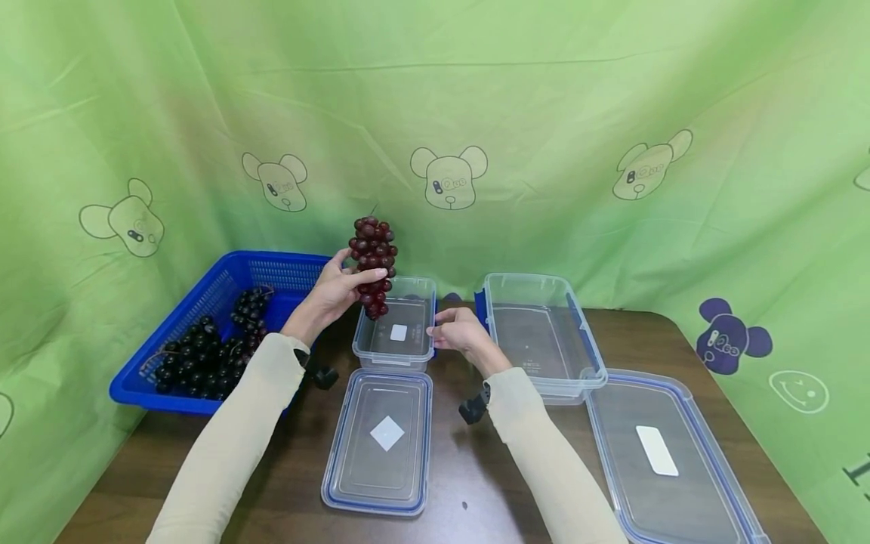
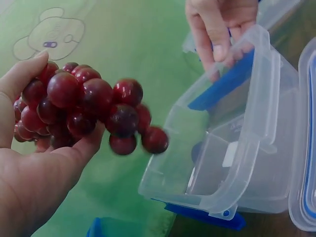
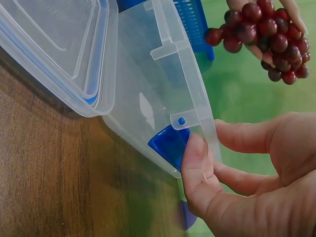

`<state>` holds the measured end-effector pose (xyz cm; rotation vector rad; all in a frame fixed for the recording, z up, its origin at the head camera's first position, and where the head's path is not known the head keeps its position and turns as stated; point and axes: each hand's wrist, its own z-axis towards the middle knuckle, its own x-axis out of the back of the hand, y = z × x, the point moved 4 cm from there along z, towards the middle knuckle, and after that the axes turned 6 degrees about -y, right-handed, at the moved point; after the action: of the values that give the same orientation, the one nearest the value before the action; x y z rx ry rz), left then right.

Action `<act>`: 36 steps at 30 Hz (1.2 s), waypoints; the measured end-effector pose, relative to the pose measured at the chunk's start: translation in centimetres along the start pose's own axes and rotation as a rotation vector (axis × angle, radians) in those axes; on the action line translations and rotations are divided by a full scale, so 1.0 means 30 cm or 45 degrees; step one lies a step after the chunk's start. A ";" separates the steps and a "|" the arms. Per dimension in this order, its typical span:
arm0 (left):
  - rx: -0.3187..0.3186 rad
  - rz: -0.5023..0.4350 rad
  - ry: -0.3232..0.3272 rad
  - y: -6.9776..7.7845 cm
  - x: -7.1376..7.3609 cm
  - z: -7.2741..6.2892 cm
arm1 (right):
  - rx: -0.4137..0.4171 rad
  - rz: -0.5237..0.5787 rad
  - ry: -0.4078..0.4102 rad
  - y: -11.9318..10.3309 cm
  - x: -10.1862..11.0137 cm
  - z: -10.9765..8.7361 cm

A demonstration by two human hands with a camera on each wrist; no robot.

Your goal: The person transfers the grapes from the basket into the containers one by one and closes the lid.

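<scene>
My left hand (image 1: 331,293) holds a bunch of red grapes (image 1: 371,257) by its side, thumb across the front. The bunch hangs over the back-left part of a small clear plastic container (image 1: 393,355), clear of its floor. At that container's right side, my right hand (image 1: 464,336) pinches the wall by a blue latch (image 3: 170,145), its fingertips at the rim. The container stands open, with a white label inside. In front of it lies its clear lid (image 1: 377,472) with a blue seal. Left of it, a blue basket (image 1: 166,404) holds dark grapes (image 1: 204,359).
Right of my right hand stands a larger clear container (image 1: 537,340), open, with a blue latch on its left. Its large lid (image 1: 680,491) lies on the wooden table (image 1: 469,472) at the front right. A green printed cloth (image 1: 530,98) hangs behind and at both sides.
</scene>
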<state>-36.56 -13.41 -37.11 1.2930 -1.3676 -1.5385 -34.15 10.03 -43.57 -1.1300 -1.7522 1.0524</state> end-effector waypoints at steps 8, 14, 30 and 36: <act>-0.052 0.203 0.073 -0.023 -0.035 0.021 | 0.002 0.003 0.006 -0.001 0.001 -0.001; 0.002 0.248 0.091 -0.066 -0.076 0.037 | -0.010 0.019 0.009 0.001 0.008 -0.003; 0.270 0.110 0.152 -0.185 -0.117 0.049 | -0.014 0.050 -0.027 -0.003 0.001 0.004; 0.305 0.111 0.142 -0.218 -0.129 0.046 | -0.015 0.044 -0.031 -0.004 0.002 0.004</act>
<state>-36.15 -8.06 -42.67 1.4199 -1.5498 -1.2542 -34.31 10.04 -43.50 -1.1629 -1.7660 1.0823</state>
